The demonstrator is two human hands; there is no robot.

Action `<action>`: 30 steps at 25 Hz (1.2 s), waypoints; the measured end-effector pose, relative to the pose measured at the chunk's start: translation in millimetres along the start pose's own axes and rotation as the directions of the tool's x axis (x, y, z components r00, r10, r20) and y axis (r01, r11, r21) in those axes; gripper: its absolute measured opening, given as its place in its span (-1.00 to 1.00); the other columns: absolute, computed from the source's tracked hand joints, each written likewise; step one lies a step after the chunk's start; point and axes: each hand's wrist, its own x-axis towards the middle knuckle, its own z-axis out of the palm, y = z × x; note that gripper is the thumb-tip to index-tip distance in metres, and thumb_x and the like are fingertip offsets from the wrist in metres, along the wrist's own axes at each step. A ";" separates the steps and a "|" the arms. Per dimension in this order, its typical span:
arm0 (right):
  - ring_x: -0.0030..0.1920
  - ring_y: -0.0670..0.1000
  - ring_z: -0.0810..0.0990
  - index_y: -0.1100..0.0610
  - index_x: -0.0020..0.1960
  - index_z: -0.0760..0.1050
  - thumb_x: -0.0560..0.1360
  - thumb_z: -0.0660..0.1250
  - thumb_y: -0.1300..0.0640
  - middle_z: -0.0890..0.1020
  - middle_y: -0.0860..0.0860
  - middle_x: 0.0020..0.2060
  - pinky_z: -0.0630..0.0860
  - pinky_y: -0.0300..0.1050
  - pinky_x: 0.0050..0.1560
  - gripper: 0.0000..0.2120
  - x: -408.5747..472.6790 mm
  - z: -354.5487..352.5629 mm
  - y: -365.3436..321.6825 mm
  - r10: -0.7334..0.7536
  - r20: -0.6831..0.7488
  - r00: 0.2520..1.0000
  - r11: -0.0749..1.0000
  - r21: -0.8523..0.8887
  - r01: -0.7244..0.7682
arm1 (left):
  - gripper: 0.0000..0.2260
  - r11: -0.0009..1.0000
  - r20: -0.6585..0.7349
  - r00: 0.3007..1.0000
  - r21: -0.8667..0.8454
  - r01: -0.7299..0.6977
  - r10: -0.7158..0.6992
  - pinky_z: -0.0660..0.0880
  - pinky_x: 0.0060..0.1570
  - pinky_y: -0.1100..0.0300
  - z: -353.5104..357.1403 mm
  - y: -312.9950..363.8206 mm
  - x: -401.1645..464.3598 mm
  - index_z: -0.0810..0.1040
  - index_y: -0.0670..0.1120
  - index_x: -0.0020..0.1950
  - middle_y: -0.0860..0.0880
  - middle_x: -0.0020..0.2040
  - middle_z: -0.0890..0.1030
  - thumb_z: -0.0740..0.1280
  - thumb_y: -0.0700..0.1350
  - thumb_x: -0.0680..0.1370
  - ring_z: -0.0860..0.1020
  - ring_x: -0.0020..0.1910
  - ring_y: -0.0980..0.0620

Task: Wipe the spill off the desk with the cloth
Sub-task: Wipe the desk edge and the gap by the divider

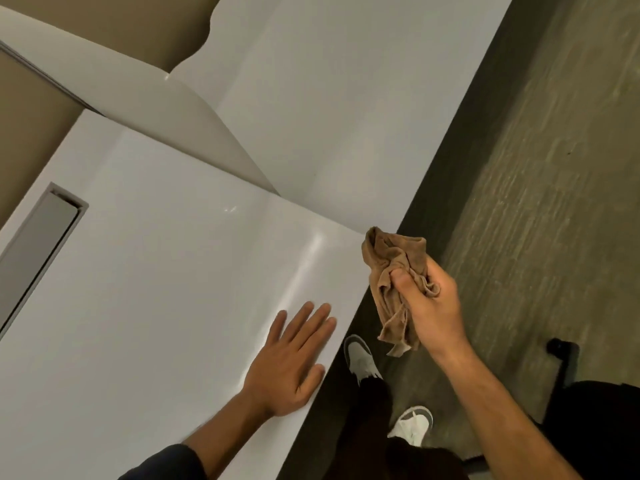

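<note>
Cloth (394, 271) hangs lengthwise, bunched in right hand (433, 306) grip; left hand (287, 362) flat on desk (156, 271).

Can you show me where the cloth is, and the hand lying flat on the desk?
cloth (393, 268): head view, on its bunched brown middle.
left hand (285, 365): head view, on the back of the hand.

One wide-angle camera on my head looks steeply down and forward, tilted so the white desk (166, 271) runs diagonally across the picture. It sits close above my left hand (287, 362) and my right hand (429, 306), taking in the desk's edge, the carpet (554, 168) and my shoes (360, 358) directly below.
</note>
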 end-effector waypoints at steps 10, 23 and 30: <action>0.10 -0.11 0.71 -0.30 0.11 0.66 0.54 0.31 -0.08 0.74 -0.17 0.05 0.60 -0.34 0.02 -0.77 72.5 -31.4 -19.0 0.034 0.181 0.983 0.999 -0.041 -0.027 | -0.37 0.844 -0.248 0.848 -0.411 0.345 -0.468 -0.22 0.65 0.05 -57.8 -13.0 100.2 0.08 0.02 0.70 0.07 0.72 0.04 0.21 0.08 0.66 -0.10 0.71 0.13; -0.09 -0.18 0.73 -0.27 -0.09 0.69 0.69 0.20 -0.05 0.74 -0.22 -0.17 0.59 -0.36 -0.11 -0.67 241.2 -6.4 2.5 0.342 0.489 0.803 0.940 -0.194 -0.282 | -0.17 0.719 -0.256 0.673 -0.198 0.666 -0.694 -0.21 0.63 -0.23 -33.2 -6.6 155.1 -0.23 -0.02 0.72 0.03 0.73 -0.25 -0.06 0.41 0.61 -0.25 0.71 -0.03; -0.07 -0.21 0.72 -0.11 0.00 0.67 0.68 0.22 0.02 0.76 -0.20 -0.14 0.56 -0.41 -0.09 -0.75 287.6 68.1 22.4 0.342 0.695 0.633 0.938 -0.221 -0.266 | -0.16 0.714 -0.254 0.672 -0.152 0.683 -0.696 -0.14 0.63 -0.30 -31.8 -8.7 154.4 -0.20 -0.04 0.73 -0.01 0.74 -0.22 0.00 0.38 0.61 -0.21 0.72 -0.07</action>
